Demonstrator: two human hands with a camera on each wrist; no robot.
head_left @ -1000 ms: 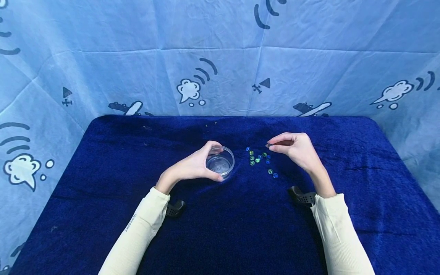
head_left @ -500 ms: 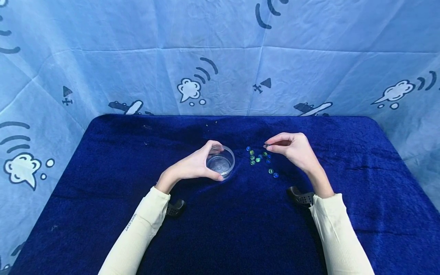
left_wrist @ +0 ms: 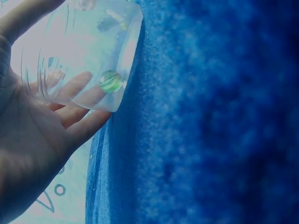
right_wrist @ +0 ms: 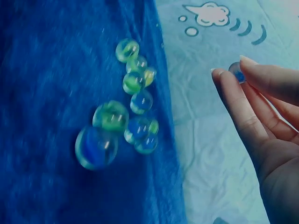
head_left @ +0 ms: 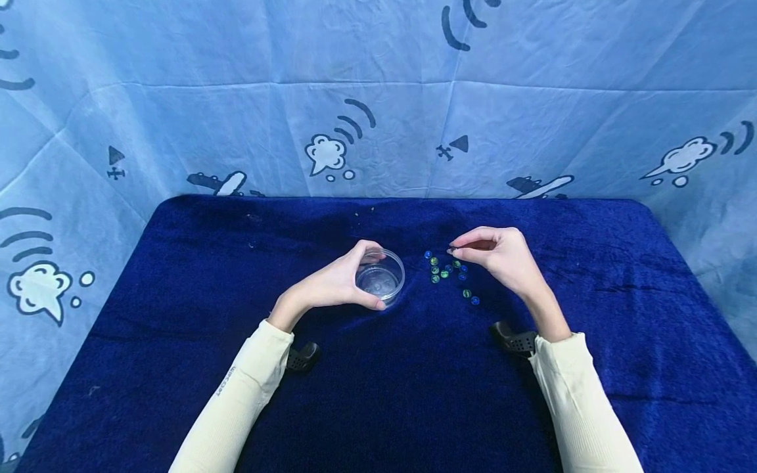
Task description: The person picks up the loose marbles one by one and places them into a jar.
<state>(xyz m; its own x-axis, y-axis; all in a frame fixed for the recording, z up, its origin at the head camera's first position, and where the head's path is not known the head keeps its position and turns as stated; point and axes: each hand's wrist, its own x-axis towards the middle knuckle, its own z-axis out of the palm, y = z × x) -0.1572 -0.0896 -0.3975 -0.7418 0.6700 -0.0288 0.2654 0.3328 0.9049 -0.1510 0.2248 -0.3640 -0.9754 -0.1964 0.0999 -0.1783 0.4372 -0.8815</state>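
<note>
The left hand (head_left: pixel 337 282) grips a clear plastic jar (head_left: pixel 378 284), thumb on the near side and fingers curled round the far side. The jar stands mouth up on the cloth-covered desk (head_left: pixel 378 394). In the left wrist view, a green-swirled marble (left_wrist: pixel 110 81) shows through its wall near the base; whether it sits inside or beyond cannot be told.

The right hand (head_left: pixel 501 257) pinches a dark bluish marble (right_wrist: pixel 238 73) between thumb and fingertips, raised above the desk. Near and below it lie loose blue and green marbles (head_left: pixel 445 274), a scattered group to the right of the jar; a green one and a blue one lie side by side, a little nearer the person than the others.

Both forearms wear cream sleeves (head_left: pixel 236 401), with black wrist devices (head_left: pixel 303 357) at the cuffs. Behind the desk hangs a light blue curtain (head_left: pixel 378 52) printed with clouds and planes.
</note>
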